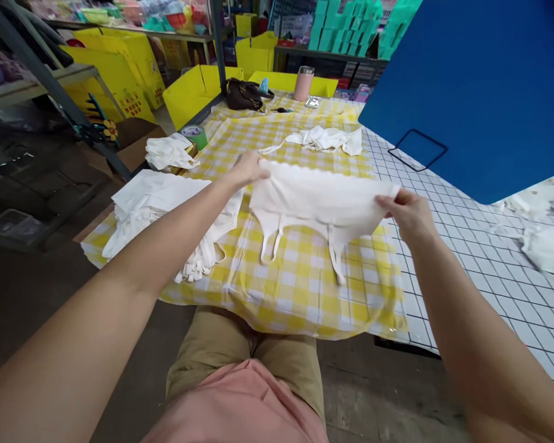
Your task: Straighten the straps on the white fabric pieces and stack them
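Observation:
A white camisole top (321, 195) with thin straps is stretched out between my hands above the checkered tablecloth (281, 289). My left hand (250, 169) is closed on its far left corner. At its right edge, my right hand (409, 212) pinches the fabric between thumb and fingers. The straps hang toward me, touching or just over the cloth. Left of it lies a stack of white camisoles (148, 200), partly hidden by my left forearm. Beyond the held top, another crumpled white garment (327, 139) rests on the cloth.
A bunched white cloth (168, 151) and a green tape roll (194, 135) sit at the left edge. Farther back are a dark bag (244, 94) and a pink tumbler (303, 84). A blue panel (471, 92) rises at right over a white grid-patterned surface (443, 258).

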Demonstrator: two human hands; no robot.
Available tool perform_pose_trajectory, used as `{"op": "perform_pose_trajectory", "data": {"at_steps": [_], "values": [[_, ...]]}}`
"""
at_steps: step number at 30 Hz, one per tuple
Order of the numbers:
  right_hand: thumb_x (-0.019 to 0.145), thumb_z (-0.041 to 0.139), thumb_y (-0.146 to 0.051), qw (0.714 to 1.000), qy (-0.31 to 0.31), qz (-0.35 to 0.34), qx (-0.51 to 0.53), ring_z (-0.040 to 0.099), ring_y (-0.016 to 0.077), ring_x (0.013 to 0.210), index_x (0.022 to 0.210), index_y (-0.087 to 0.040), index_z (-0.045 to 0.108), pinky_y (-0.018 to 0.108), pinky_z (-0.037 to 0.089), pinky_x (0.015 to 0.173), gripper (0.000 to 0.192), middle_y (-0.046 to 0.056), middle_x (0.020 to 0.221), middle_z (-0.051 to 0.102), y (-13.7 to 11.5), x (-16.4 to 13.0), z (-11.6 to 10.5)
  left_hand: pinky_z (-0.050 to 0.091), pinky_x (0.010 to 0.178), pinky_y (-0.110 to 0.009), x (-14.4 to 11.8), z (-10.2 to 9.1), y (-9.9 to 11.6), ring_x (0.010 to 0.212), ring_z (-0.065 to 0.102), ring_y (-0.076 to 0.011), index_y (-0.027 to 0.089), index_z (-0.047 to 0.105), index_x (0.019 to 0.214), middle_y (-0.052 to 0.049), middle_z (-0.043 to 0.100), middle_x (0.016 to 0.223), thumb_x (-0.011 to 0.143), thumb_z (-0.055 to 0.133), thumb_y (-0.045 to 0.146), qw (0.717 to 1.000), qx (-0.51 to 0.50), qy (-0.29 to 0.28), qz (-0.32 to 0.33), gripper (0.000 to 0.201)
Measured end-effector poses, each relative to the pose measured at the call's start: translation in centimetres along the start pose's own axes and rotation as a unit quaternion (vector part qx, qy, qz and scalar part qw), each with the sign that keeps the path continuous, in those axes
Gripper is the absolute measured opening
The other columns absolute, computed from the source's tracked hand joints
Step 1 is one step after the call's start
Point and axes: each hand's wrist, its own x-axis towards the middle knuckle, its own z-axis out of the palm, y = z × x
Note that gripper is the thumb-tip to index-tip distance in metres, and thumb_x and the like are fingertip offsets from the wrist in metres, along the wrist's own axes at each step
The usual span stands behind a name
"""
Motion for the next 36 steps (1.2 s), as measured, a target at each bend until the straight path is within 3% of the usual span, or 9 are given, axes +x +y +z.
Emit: {"op": "perform_pose_trajectory", "data": {"at_steps": [4, 8, 11, 14, 19, 25, 29, 32, 36], "values": [[0.068, 0.066, -0.019, 0.989, 0.091, -0.108, 0.039, 0.049, 0.0094, 0.062, 0.077, -0.015, 0.063, 0.027, 0.041, 0.059, 0.01, 0.005, 0.074, 0.059, -3.6, 0.2, -2.6, 0.043, 0.075, -0.026, -0.7, -3.8, 2.1, 0.08, 0.055, -0.0154, 0.012, 0.06, 0.076, -0.001, 0.059, 0.074, 0.068, 0.059, 0.022, 0.986, -0.078, 0.105, 0.098, 0.013], [0.068, 0.065, -0.022, 0.979, 0.046, -0.178, -0.094, 0.054, 0.0154, 0.072, 0.076, -0.021, 0.066, 0.03, 0.043, 0.061, 0.008, 0.006, 0.081, 0.062, -3.1, -3.4, -4.0, 0.044, 0.082, -0.028, -5.6, -4.5, 1.6, 0.088, 0.057, -0.0165, 0.015, 0.06, 0.074, -0.002, 0.063, 0.087, 0.068, 0.058, 0.019, 0.98, -0.064, 0.122, 0.147, 0.007], [0.069, 0.058, -0.023, 0.973, -0.064, -0.173, -0.137, 0.059, 0.0232, 0.087, 0.078, -0.023, 0.067, 0.034, 0.048, 0.062, 0.012, 0.008, 0.09, 0.065, 0.3, -7.6, -3.8, 0.044, 0.087, -0.03, -11.2, -2.2, -1.0, 0.094, 0.058, -0.017, 0.017, 0.062, 0.075, -0.003, 0.064, 0.094, 0.07, 0.053, 0.012, 0.981, -0.054, 0.051, 0.179, 0.011], [0.069, 0.054, -0.025, 0.96, -0.164, -0.152, -0.166, 0.062, 0.0275, 0.091, 0.08, -0.024, 0.067, 0.033, 0.052, 0.051, 0.017, 0.008, 0.098, 0.066, 4.4, -11.8, -3.3, 0.043, 0.094, -0.033, -16.6, 0.6, -3.8, 0.107, 0.056, -0.0176, 0.019, 0.062, 0.075, -0.004, 0.064, 0.104, 0.069, 0.046, 0.003, 0.981, -0.019, -0.063, 0.181, 0.023], [0.07, 0.047, -0.015, 0.921, -0.196, -0.226, -0.251, 0.064, 0.0253, 0.096, 0.08, -0.026, 0.066, 0.037, 0.056, 0.07, 0.025, 0.005, 0.102, 0.068, 8.0, -16.3, -3.9, 0.038, 0.103, -0.035, -21.8, 2.3, -6.1, 0.116, 0.051, -0.0162, 0.021, 0.064, 0.082, -0.003, 0.064, 0.108, 0.07, 0.042, -0.002, 0.957, 0.001, -0.184, 0.225, 0.034], [0.072, 0.043, -0.007, 0.879, -0.194, -0.292, -0.325, 0.058, 0.0225, 0.108, 0.111, -0.028, 0.061, 0.031, 0.056, 0.075, 0.048, 0.004, 0.12, 0.06, 8.3, -17.6, -4.5, 0.036, 0.105, -0.039, -22.0, 2.8, -7.7, 0.122, 0.046, -0.0184, 0.022, 0.06, 0.112, -0.007, 0.055, 0.127, 0.077, 0.046, 0.003, 0.946, 0.037, -0.189, 0.261, 0.043], [0.082, 0.044, -0.015, 0.866, -0.205, -0.337, -0.306, 0.056, 0.0237, 0.111, 0.11, -0.027, 0.063, 0.034, 0.055, 0.08, 0.036, 0.005, 0.117, 0.062, 9.1, -17.5, -4.4, 0.034, 0.106, -0.04, -21.9, 3.7, -8.6, 0.125, 0.043, -0.0198, 0.021, 0.061, 0.113, -0.008, 0.052, 0.13, 0.076, 0.043, 0.0, 0.935, 0.063, -0.186, 0.294, 0.046], [0.086, 0.047, -0.027, 0.898, -0.198, -0.312, -0.238, 0.057, 0.0242, 0.11, 0.101, -0.028, 0.067, 0.036, 0.053, 0.085, 0.025, 0.005, 0.109, 0.066, 8.2, -17.2, -4.8, 0.035, 0.105, -0.039, -21.5, 2.9, -8.0, 0.122, 0.046, -0.0179, 0.02, 0.063, 0.111, -0.006, 0.055, 0.126, 0.075, 0.036, -0.001, 0.944, 0.011, -0.191, 0.268, 0.05], [0.081, 0.055, -0.039, 0.959, -0.145, -0.208, -0.125, 0.062, 0.0256, 0.1, 0.092, -0.028, 0.07, 0.036, 0.056, 0.078, 0.022, 0.005, 0.096, 0.07, 3.5, -16.1, -6.4, 0.047, 0.091, -0.029, -20.0, -1.2, -5.1, 0.104, 0.06, -0.0175, 0.02, 0.065, 0.107, -0.004, 0.066, 0.109, 0.081, 0.042, 0.014, 0.956, -0.147, -0.198, 0.158, 0.035]]}}
